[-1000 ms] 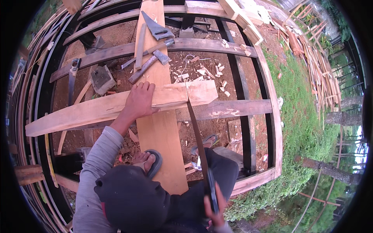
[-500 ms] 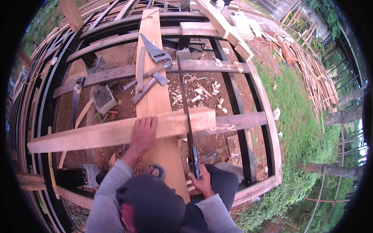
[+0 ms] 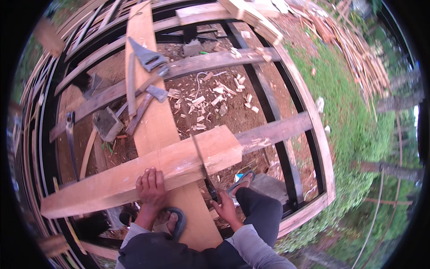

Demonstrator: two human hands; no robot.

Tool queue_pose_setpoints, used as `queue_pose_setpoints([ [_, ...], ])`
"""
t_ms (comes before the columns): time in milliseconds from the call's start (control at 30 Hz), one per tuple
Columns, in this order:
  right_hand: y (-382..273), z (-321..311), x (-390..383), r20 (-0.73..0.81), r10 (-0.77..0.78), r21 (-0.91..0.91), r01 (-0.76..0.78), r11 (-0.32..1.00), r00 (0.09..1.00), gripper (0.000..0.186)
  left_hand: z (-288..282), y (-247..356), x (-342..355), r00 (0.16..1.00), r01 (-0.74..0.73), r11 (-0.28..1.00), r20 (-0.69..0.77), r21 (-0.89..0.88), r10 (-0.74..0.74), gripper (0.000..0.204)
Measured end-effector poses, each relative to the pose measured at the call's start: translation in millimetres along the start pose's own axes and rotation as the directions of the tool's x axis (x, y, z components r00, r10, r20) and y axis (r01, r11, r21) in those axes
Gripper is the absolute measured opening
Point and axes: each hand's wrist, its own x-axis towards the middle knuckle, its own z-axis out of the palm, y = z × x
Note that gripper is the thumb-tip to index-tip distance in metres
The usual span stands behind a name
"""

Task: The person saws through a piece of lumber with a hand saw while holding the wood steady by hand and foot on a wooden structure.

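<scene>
A thick pale wooden beam lies across a flat plank and the dark timber frame. My left hand grips the beam's near side, fingers over its top face. My right hand is closed on the handle of a handsaw, just on the near side of the beam. The saw's blade crosses the beam toward its right end. Farther up the plank lie another handsaw, a hammer-like tool with a wooden handle, and a narrow wood strip.
A third saw stands at the left beside a concrete block. Wood offcuts litter the soil between the frame's rails. My sandalled feet are close to the plank. Grass and a lumber pile lie right.
My view has shifted, and the beam shows lower and more tilted. My right hand has drawn the saw back, so less blade shows past the beam's far edge. The left hand stays on the beam.
</scene>
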Motion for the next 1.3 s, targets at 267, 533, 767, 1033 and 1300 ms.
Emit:
queue_pose_setpoints([
  [267, -17.0, -18.7, -10.1, 0.015, -0.072, -0.104, 0.073, 0.992, 0.997, 0.031, -11.7, 5.4, 24.9, 0.998, 0.068, 0.996, 0.022, -0.065, -0.067, 0.08],
  [533, -71.0, -39.3, -12.3, 0.149, 0.024, 0.081, -0.036, 0.996, 0.989, 0.026, -42.3, -14.2, 73.1, 0.969, 0.165, 0.973, 0.212, -0.159, -0.129, 0.082],
  [767, -114.1, -55.1, -12.8, -0.033, -0.42, 0.357, 0.403, 0.843, 0.907, 0.059, -22.8, -50.9, 107.5, 0.95, 0.13, 0.972, 0.306, -0.198, -0.065, 0.086],
  [1033, -132.4, -52.3, -18.7, -0.116, -0.214, 0.341, 0.241, 0.908, 0.97, 0.085, 1.3, -66.9, 110.0, 0.923, 0.142, 0.958, 0.382, -0.249, -0.038, 0.094],
  [1300, -150.0, -114.2, -224.5, 0.033, -0.188, 0.055, 0.186, 0.981, 0.982, 0.081, -4.4, -82.1, 134.8, 0.88, 0.153, 0.915, 0.472, -0.374, 0.045, 0.095],
])
